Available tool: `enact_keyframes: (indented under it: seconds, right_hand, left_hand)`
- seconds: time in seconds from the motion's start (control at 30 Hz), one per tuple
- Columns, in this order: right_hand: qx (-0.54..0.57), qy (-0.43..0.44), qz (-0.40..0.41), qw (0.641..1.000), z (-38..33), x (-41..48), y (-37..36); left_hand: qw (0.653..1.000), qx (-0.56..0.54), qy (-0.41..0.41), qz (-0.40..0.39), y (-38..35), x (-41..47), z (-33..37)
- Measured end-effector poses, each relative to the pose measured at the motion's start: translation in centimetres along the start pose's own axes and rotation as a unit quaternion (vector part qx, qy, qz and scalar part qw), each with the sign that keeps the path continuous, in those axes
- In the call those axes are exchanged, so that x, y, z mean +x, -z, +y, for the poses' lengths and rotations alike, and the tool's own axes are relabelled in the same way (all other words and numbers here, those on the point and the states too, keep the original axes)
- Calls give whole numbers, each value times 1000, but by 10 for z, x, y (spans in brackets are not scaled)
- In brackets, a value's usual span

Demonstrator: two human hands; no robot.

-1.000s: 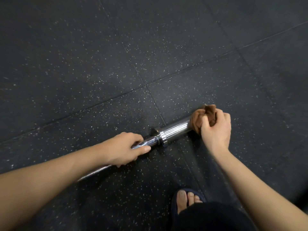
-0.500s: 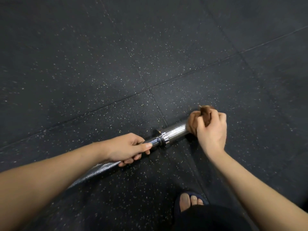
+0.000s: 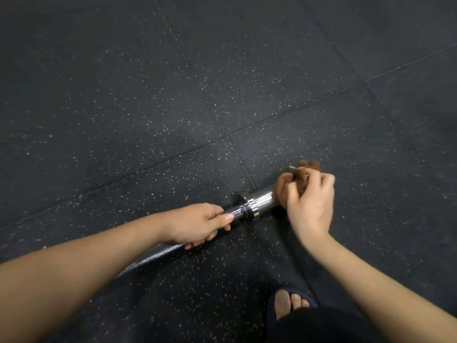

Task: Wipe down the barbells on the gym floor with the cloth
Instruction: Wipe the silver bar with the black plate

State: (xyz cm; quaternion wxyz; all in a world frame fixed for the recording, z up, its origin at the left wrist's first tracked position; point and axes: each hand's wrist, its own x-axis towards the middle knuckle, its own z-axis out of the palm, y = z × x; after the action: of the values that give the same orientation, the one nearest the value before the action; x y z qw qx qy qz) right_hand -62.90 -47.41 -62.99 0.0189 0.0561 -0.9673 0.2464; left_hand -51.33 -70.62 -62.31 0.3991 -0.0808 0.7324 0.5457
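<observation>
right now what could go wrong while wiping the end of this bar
The toes in an open sandal sit close to the barbell; if the left hand loses its hold, the bar could roll onto them. The brown cloth is bunched in the right hand, so it may slip off the sleeve end.

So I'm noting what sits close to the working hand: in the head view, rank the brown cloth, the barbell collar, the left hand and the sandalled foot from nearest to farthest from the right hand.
1. Brown cloth: bunched in the right hand, on the sleeve end.
2. Barbell collar: just left of it.
3. Left hand and sandalled foot: too close to call, one gripping the shaft, one below.
</observation>
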Motion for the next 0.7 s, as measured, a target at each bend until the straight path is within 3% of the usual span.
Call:
enact_keyframes:
  seconds: [0.2, 0.3, 0.43, 0.57, 0.7]
  right_hand:
    - [40, 103, -43, 993, -13, -31, -10]
    - [33, 69, -24, 997, 12, -8, -1]
    - [17, -34, -14, 999, 34, 17, 7]
    - [15, 20, -17, 1000, 10, -1, -1]
    - [30, 90, -8, 995, -12, -25, -12]
  left_hand:
    - [1000, -8, 6, 18, -2, 3, 0]
    - [995, 78, -5, 60, 0, -1, 6]
    - [934, 320, -16, 158, -10, -7, 21]
    - [876, 405, -5, 260, -44, -4, 24]
    - [852, 469, 4, 233, -46, 7, 18]
